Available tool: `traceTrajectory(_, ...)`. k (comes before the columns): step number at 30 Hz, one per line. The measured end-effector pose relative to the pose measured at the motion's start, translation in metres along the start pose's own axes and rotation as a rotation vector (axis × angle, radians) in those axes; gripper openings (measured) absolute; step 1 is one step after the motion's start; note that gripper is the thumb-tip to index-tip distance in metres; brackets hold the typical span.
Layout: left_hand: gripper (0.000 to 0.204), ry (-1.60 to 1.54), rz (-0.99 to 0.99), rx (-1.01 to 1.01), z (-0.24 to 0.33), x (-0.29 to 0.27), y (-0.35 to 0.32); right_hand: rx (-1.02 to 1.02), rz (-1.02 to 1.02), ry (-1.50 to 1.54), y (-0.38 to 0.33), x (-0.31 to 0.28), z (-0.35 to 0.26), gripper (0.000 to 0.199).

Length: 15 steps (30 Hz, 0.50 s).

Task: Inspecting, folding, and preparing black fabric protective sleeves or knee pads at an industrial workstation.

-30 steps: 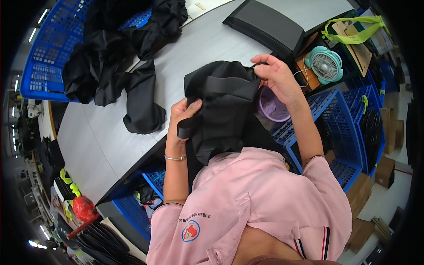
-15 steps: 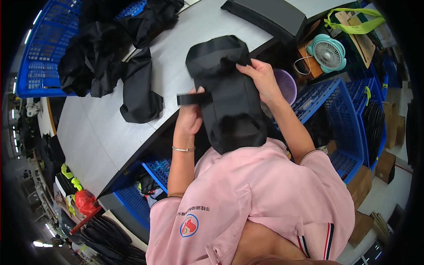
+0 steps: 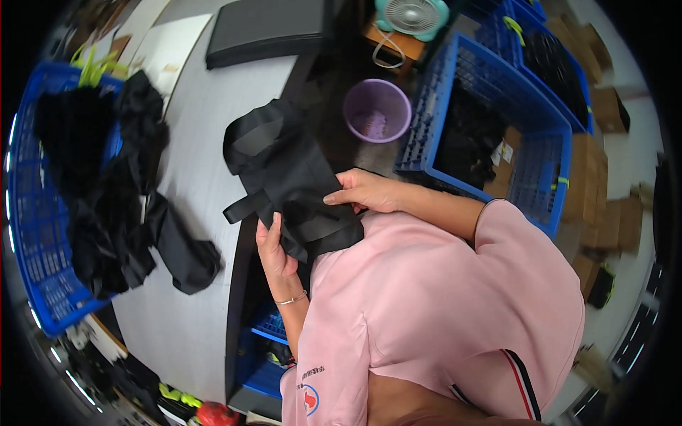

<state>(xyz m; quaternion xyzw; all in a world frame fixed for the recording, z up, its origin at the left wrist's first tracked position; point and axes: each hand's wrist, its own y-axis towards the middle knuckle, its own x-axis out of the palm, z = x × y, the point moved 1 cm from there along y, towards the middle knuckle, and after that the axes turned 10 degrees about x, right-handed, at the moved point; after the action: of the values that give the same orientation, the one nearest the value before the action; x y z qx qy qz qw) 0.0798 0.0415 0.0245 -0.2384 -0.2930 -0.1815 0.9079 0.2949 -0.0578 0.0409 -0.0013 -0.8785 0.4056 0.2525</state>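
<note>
A black sewn fabric piece [image 3: 291,167], with rounded ends and a short strap [image 3: 245,207] sticking out at its left, is held between my hands above the table's near edge. My left hand [image 3: 278,245] grips its lower left side, thumb on top. My right hand [image 3: 366,192] is closed on the right edge near the lower end, thumb on the upper face and the other fingers partly hidden beneath. Further left, a similar black fabric piece [image 3: 186,248] lies on the table.
A blue crate [image 3: 50,277] heaped with black fabric stands at the far left. The grey table [image 3: 170,341] carries a dark padded block [image 3: 266,32]. Rightward are a purple bin [image 3: 378,106], a blue crate [image 3: 440,92], a teal fan [image 3: 412,15] and cardboard boxes [image 3: 590,192].
My view has swung to the right. My right hand has moved from the upper end of the fabric piece to its lower right edge. My left hand still holds the left side.
</note>
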Motion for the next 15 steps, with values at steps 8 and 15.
traceTrajectory(8, 0.035, 0.022, -0.132, 0.162, -0.001, 0.024, 0.018, -0.279, -0.159, 0.055, -0.054, -0.026, 0.0, 0.084)
traceTrajectory(15, 0.033, 0.124, -0.171, 0.255, -0.004, 0.062, 0.002, -0.763, 0.064, 0.027, -0.023, -0.02, 0.003, 0.075)
